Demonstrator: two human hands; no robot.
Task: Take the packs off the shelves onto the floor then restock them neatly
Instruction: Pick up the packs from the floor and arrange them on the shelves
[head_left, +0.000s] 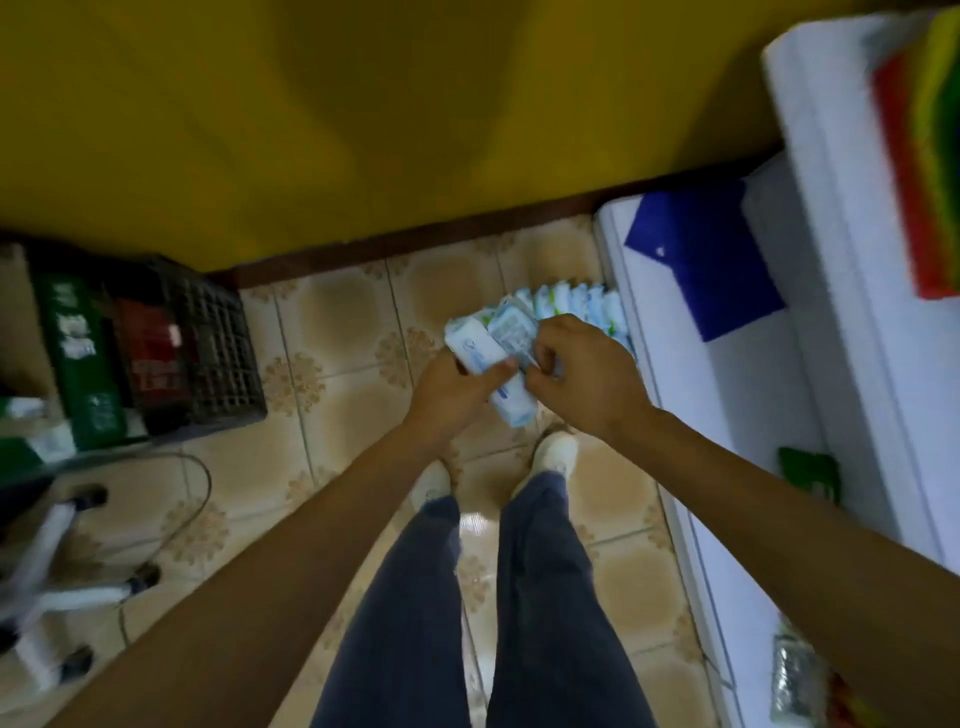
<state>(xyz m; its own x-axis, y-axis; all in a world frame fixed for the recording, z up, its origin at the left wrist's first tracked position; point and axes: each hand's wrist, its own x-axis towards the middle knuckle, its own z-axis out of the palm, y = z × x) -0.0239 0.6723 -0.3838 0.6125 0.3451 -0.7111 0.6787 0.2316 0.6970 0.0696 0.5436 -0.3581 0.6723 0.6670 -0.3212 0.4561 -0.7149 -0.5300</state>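
Note:
I look straight down at my legs and the tiled floor (337, 322). Both hands hold white and blue packs (483, 345) in front of me, above my feet. My left hand (457, 395) grips a pack from below with its thumb across it. My right hand (576, 374) pinches the packs from the right side. A row of several more packs (576, 306) stands on the floor against the base of the white shelf unit (737, 395). The frame is blurred.
The white shelves run down the right side, with a blue sheet (701, 254), a green item (810, 470) and red and green stacked goods (924, 171) on them. Dark crates (197, 348) stand at left, a white stool frame (52, 582) at lower left, a yellow wall (363, 114) beyond.

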